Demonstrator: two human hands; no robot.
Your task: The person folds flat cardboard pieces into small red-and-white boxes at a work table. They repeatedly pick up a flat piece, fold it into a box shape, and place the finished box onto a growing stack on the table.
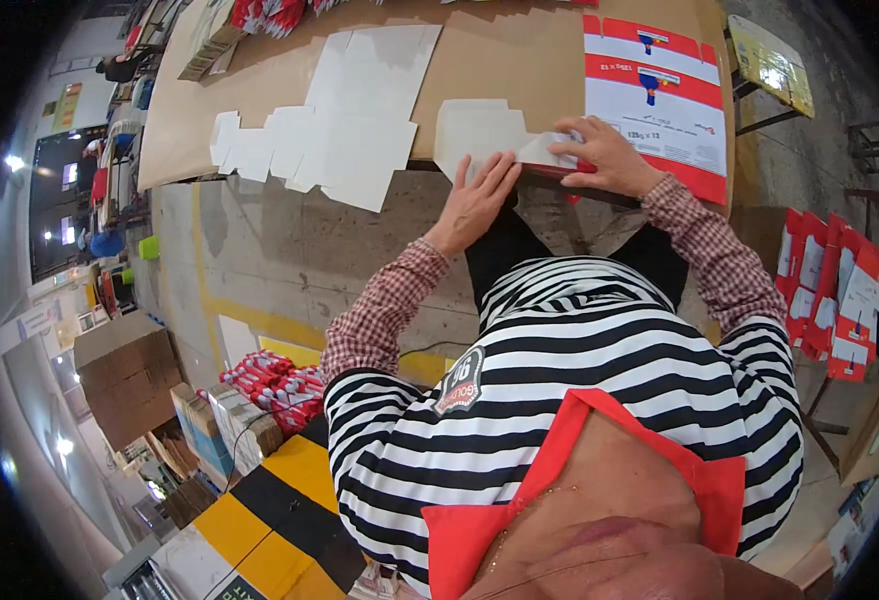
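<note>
Hands, left hand (477,200) and right hand (605,155), flat, open on white carton blank (480,130) beside red-and-white printed sheet (660,95).

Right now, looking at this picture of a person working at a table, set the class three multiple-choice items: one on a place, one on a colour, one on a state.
1. Where does the left hand rest?
A. on the flat white carton blank at the table edge
B. on the floor
C. on a brown box

2. What colours is the printed sheet beyond the right hand?
A. green and black
B. red and white
C. all blue

3. How is the left hand?
A. clenched in a fist
B. wrapped around a tool
C. open, fingers pressed flat

Answers: 1 A, its palm lies on the blank on the brown table; 2 B, red bands cross white panels; 3 C, its fingers are spread and straight.
</note>
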